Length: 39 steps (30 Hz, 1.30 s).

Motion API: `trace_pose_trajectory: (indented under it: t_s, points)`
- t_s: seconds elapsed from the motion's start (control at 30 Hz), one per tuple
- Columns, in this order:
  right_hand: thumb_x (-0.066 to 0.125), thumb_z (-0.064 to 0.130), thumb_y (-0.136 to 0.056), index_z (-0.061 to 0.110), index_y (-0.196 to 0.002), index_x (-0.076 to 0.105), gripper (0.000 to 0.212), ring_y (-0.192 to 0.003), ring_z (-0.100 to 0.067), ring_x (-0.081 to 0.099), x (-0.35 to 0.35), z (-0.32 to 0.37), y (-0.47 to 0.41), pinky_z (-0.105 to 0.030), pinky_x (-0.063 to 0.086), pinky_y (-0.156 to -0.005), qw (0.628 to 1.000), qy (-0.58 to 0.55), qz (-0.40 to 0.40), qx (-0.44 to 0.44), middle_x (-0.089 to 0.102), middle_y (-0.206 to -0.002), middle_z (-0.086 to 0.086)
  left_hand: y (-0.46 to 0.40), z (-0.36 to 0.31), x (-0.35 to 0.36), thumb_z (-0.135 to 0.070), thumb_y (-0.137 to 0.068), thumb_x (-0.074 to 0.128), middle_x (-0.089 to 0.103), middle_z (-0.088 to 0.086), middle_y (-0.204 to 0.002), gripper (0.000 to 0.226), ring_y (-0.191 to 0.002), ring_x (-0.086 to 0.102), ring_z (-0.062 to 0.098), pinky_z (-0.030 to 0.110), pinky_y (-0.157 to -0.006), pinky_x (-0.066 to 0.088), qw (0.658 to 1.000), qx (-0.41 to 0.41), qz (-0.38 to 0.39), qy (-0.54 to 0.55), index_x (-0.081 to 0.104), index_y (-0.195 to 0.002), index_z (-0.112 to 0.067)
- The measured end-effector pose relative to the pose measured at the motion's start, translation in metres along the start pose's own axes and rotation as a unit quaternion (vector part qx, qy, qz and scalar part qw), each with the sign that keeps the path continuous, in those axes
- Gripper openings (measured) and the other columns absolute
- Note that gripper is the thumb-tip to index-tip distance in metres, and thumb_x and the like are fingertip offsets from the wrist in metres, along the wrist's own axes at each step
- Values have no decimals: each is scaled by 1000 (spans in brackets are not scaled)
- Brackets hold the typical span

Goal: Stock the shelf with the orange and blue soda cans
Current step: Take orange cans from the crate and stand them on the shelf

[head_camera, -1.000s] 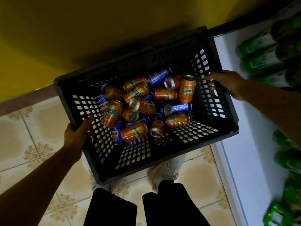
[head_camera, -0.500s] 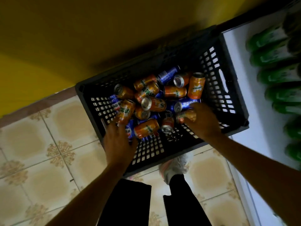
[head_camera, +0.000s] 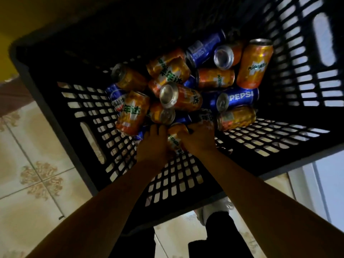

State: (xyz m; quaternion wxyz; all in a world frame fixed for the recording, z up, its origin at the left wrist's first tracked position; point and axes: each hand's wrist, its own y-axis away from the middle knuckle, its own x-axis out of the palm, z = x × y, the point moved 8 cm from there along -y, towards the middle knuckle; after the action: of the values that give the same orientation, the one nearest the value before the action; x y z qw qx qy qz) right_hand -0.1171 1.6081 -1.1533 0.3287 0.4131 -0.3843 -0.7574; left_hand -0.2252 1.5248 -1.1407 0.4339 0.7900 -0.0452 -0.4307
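Both my hands are down in the crate point(head_camera: 96, 142), side by side at the near edge of the can pile. My left hand point(head_camera: 153, 146) has fingers curled down onto the cans at its tips; whether it's clamped on one or just touching, I can't tell, since the fingertips are buried. My right hand point(head_camera: 199, 138) is curled over the orange can point(head_camera: 176, 139) wedged between the two hands and looks to be gripping it, though the thumb side is hidden.

I'd say going in with both hands is to pull two cans per trip, starting with the ones closest to me because they're loose on top.

Just beyond my fingertips: a heap of orange cans and blue cans, most lying on their sides. Left of my left hand an orange can point(head_camera: 133, 112) leans on a blue one point(head_camera: 115, 97). Past my right hand lies another orange can point(head_camera: 236, 118), then the blue can point(head_camera: 237, 98) behind it. Farthest right, one orange can point(head_camera: 255, 64) stands nearly upright against the crate wall.

Nothing stocked yet, as far as this shows. Only a pale strip at right, beyond the crate, might be the shelf; too cut off to say. The crate's far wall is in deep shadow. Tiled floor point(head_camera: 37, 183) left of my left arm.
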Motion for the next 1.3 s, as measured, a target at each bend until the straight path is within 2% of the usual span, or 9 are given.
trace_pose_trajectory:
  t_s: [0.1,0.27,0.4,0.47,0.57,0.7,0.9,1.13,1.3]
  points:
    - [55,53,-90,15,-116,62,47,-104,-26,60,-7,4,25,-43,49,-93,999,9,47,-16,64,-109,-2,16,7,-12,-41,-72,77,45,12,-133,85,-117,50,34,46,-88,49,995,-47,46,71,32,-139,-13]
    - [57,51,-90,16,-87,62,36,-79,-16,57,-52,29,95,-25,41,-62,998,-17,49,-37,60,-80,3,70,-4,-74,-37,-68,81,60,3,-117,77,-104,61,25,44,-86,53,974,-84,72,197,39,-131,-18]
    - [60,56,-85,21,-87,66,36,-95,-26,65,-88,65,166,-44,52,-89,978,-197,75,7,69,-96,-7,131,-42,-140,-34,-72,81,60,1,-116,79,-105,60,22,40,-89,51,953,-69,92,280,37,-137,-22]
    - [57,58,-85,19,-102,64,43,-102,-27,65,-111,82,209,-43,54,-86,944,-320,72,37,69,-105,-7,168,-68,-173,-38,-71,81,58,-2,-115,77,-106,59,21,38,-90,50,938,-67,91,328,40,-135,-24]
    - [58,62,-83,17,-116,63,56,-103,-26,66,-149,94,264,-39,55,-83,882,-464,42,61,70,-111,-8,227,-109,-208,-28,-82,73,62,0,-109,55,-102,63,22,38,-85,54,857,-107,153,480,47,-129,-20]
    - [61,70,-73,17,-119,64,71,-110,-31,63,-178,117,338,-51,43,-103,822,-564,80,13,68,-116,-11,310,-155,-233,-39,-70,74,71,8,-96,48,-84,68,21,35,-74,57,732,-147,299,595,60,-109,-15]
    - [60,66,-71,8,-104,63,67,-78,-23,69,-193,160,481,-35,56,-70,749,-645,144,-46,70,-95,-12,432,-189,-296,-43,-52,85,72,13,-80,67,-66,70,23,32,-55,58,674,-88,370,634,64,-103,-5]
    - [64,51,-76,5,-110,61,57,-73,-25,68,-194,151,601,-37,58,-71,677,-731,53,-72,68,-90,-14,532,-193,-332,-55,-72,61,73,6,-84,56,-72,70,17,32,-64,59,778,-24,374,504,62,-110,-14]
    - [64,47,-80,8,-89,66,40,-66,-25,66,-234,129,661,-36,57,-67,617,-781,-15,-97,69,-81,-12,576,-243,-342,-54,-71,57,73,6,-86,55,-70,70,18,32,-59,56,797,42,375,472,63,-110,-16]
